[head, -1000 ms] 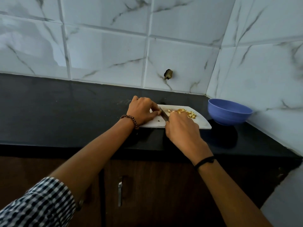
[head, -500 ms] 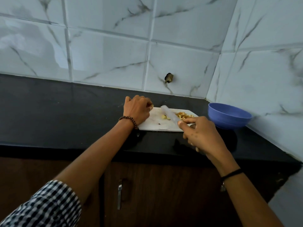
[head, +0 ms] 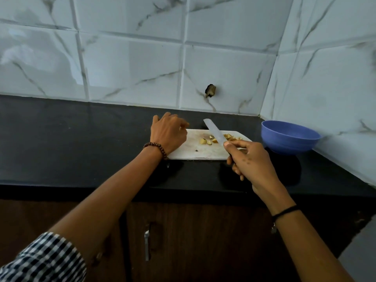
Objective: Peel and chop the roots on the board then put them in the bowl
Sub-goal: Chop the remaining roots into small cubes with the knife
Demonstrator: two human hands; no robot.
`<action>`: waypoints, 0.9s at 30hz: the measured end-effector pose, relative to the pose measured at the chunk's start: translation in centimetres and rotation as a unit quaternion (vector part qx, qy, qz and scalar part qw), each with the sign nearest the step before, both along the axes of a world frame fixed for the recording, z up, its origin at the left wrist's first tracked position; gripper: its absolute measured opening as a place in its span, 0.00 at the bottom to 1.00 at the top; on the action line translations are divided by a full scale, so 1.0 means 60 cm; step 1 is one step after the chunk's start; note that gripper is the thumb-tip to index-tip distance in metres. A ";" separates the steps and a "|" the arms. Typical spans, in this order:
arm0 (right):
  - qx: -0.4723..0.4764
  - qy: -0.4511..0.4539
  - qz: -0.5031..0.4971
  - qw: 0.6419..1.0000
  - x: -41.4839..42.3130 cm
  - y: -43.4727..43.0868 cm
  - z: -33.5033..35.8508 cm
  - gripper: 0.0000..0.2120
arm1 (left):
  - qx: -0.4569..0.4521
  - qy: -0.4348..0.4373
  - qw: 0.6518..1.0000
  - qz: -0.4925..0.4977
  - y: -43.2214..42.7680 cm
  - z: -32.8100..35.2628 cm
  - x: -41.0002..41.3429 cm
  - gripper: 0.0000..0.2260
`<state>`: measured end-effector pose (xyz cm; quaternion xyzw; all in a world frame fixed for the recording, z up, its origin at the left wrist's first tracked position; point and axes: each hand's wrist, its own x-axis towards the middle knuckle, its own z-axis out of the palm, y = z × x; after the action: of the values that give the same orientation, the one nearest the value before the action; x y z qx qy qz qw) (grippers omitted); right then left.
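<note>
A white cutting board (head: 195,152) lies on the black counter. Several small yellowish chopped root pieces (head: 207,141) sit on its far middle and right part. My right hand (head: 250,159) grips a knife (head: 214,132) at the board's near right corner, the pale blade raised and pointing away to the left over the pieces. My left hand (head: 168,133) rests at the board's left end with the fingers curled under; what they hold, if anything, is hidden. A blue bowl (head: 289,138) stands to the right of the board, near the wall corner.
Black countertop (head: 81,139) stretches to the left of the board. Marble-look tiled walls stand behind and on the right, with a small dark hole (head: 210,90) in the back wall. Brown cabinet doors with a metal handle (head: 147,244) are below the counter edge.
My right hand pulled back toward me and lifted the knife off the board, blade now angled up. My left hand slid left off the pieces to the board's left end.
</note>
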<state>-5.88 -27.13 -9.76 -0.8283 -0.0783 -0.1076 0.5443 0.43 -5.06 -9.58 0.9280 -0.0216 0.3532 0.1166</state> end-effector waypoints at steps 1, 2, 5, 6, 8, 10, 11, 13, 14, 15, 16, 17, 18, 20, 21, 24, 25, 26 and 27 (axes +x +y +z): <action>0.000 0.001 -0.002 1.000 0.001 -0.001 -0.001 0.13 | 0.008 0.001 0.999 -0.035 -0.006 0.000 0.000 0.12; 0.000 0.001 -0.004 1.000 0.002 -0.001 -0.002 0.13 | 0.024 0.011 0.997 -0.069 -0.012 -0.001 0.000 0.12; 0.001 -0.003 -0.003 1.000 0.004 -0.002 -0.004 0.13 | 0.061 0.051 0.989 -0.129 -0.025 -0.005 -0.001 0.12; 0.001 -0.003 -0.003 1.000 0.004 -0.002 -0.006 0.13 | 0.061 0.060 0.987 -0.135 -0.026 -0.005 -0.001 0.12; 0.002 -0.003 -0.002 1.000 0.004 -0.002 -0.007 0.13 | 0.053 0.065 0.986 -0.147 -0.024 -0.006 0.000 0.11; 0.001 -0.007 -0.004 1.000 0.005 -0.003 -0.008 0.14 | 0.032 0.065 0.983 -0.167 -0.022 -0.006 0.000 0.09; -0.002 -0.010 -0.006 1.000 0.005 -0.003 -0.008 0.14 | 0.021 0.066 0.982 -0.177 -0.022 -0.005 0.000 0.08; -0.012 -0.018 -0.011 1.000 0.006 -0.003 -0.011 0.14 | 0.001 0.072 0.979 -0.193 -0.022 -0.005 0.000 0.07; -0.018 -0.023 -0.013 0.999 0.006 -0.003 -0.012 0.15 | -0.009 0.079 0.977 -0.199 -0.021 -0.005 0.000 0.07; -0.027 -0.028 -0.015 0.999 0.007 -0.003 -0.013 0.15 | -0.023 0.086 0.975 -0.205 -0.020 -0.006 0.001 0.07; -0.040 -0.033 -0.017 0.999 0.007 -0.003 -0.013 0.16 | -0.039 0.095 0.972 -0.213 -0.018 -0.006 0.002 0.07; -0.057 -0.038 -0.019 0.998 0.007 -0.002 -0.012 0.17 | -0.059 0.105 0.967 -0.223 -0.016 -0.006 0.003 0.07; -0.076 -0.044 -0.019 0.996 0.007 -0.002 -0.011 0.17 | -0.079 0.113 0.963 -0.233 -0.015 -0.005 0.003 0.08; -0.113 -0.053 -0.021 0.992 0.007 -0.001 -0.008 0.16 | -0.114 0.126 0.954 -0.247 -0.014 -0.002 0.000 0.10; -0.131 -0.056 -0.023 0.990 0.008 0.000 -0.007 0.16 | -0.128 0.134 0.950 -0.250 -0.013 0.000 -0.003 0.11; -0.191 -0.056 -0.045 0.979 0.016 0.003 -0.007 0.17 | -0.157 0.151 0.941 -0.260 -0.011 0.001 -0.007 0.13; -0.208 -0.055 -0.060 0.975 0.019 0.005 -0.007 0.17 | -0.161 0.154 0.940 -0.259 -0.011 0.001 -0.008 0.13; -0.217 -0.054 -0.079 0.971 0.022 0.007 -0.008 0.16 | -0.160 0.156 0.941 -0.254 -0.011 0.001 -0.009 0.13; -0.222 -0.055 -0.098 0.969 0.023 0.010 -0.009 0.15 | -0.156 0.158 0.944 -0.244 -0.011 0.001 -0.009 0.12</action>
<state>-4.49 -26.55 -10.32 -0.9248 -0.0481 -0.1859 0.3284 -0.12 -5.71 -9.49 0.9084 -0.1734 0.1619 0.3443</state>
